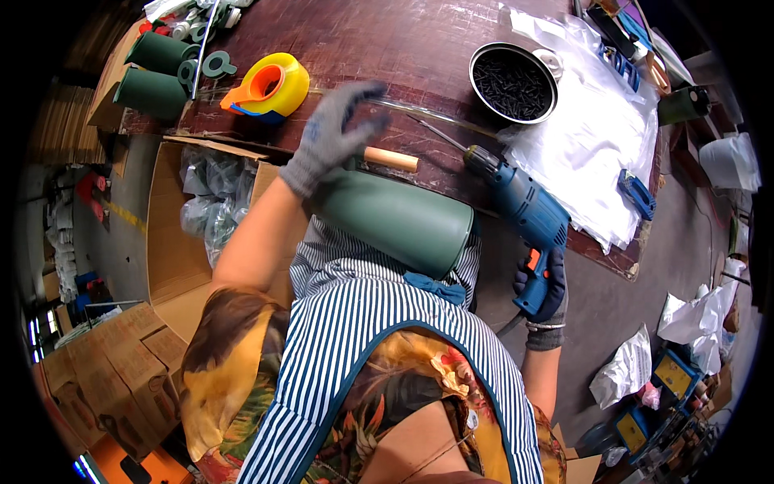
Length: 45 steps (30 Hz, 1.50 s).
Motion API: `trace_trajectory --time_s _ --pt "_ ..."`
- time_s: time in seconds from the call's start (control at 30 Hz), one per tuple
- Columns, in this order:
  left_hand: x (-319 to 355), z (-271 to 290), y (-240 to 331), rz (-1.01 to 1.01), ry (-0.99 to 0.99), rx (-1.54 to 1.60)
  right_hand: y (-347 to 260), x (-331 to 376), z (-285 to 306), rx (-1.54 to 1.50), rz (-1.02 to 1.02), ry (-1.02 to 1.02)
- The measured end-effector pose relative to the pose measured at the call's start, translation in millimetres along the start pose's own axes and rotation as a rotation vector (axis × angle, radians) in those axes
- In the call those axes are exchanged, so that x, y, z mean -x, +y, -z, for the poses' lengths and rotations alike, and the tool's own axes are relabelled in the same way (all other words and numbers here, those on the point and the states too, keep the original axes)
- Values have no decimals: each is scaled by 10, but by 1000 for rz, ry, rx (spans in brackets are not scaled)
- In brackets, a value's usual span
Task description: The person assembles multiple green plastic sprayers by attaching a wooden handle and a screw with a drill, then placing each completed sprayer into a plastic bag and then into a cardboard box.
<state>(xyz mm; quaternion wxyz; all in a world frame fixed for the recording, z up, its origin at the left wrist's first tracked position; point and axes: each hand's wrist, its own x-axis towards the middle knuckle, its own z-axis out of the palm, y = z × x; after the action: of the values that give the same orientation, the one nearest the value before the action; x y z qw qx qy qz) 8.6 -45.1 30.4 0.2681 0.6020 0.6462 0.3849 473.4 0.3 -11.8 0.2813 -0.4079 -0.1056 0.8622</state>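
Nearest me, my right hand (pixel 542 292) has its grip clenched on one blue power drill (pixel 522 211), whose long axis runs from lower right up to upper left, its thin bit pointing toward the surface (pixel 387 40). One green cylinder (pixel 395 221) lies across my lap against the surface edge. Beyond it my left hand (pixel 332 133) hovers blurred with its grip released, over one wooden peg (pixel 391 159), with one yellow tape dispenser (pixel 270 85) and one round tin of dark screws (pixel 513 82) farther off.

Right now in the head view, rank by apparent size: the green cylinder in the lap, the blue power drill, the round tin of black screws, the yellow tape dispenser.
1. Green cylinder, though nearest the camera.
2. Blue power drill.
3. Round tin of black screws and yellow tape dispenser look alike; no ranking.
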Motion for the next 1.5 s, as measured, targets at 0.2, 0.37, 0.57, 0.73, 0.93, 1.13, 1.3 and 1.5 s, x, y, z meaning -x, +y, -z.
trace_trajectory --time_s 0.2,0.37,0.57,0.73,0.93,1.13,1.3,1.5 --pt "299 10 -8 279 -239 93 -379 276 271 73 -109 13" --pt "275 -72 0 218 -217 213 -575 368 236 200 -139 119" --pt "215 -40 45 363 -283 387 -678 336 126 241 -157 145" --pt "202 -32 -28 345 -275 347 -715 324 100 306 -145 150" --pt "152 -15 -34 337 -307 290 -733 224 -107 321 -191 177" --pt "182 -25 -76 362 -300 383 -704 -46 -428 449 -224 138" --pt "198 6 -115 363 -309 377 -702 -114 -451 395 -310 159" --pt "193 7 -117 340 -309 362 -671 -152 -320 336 -298 33"
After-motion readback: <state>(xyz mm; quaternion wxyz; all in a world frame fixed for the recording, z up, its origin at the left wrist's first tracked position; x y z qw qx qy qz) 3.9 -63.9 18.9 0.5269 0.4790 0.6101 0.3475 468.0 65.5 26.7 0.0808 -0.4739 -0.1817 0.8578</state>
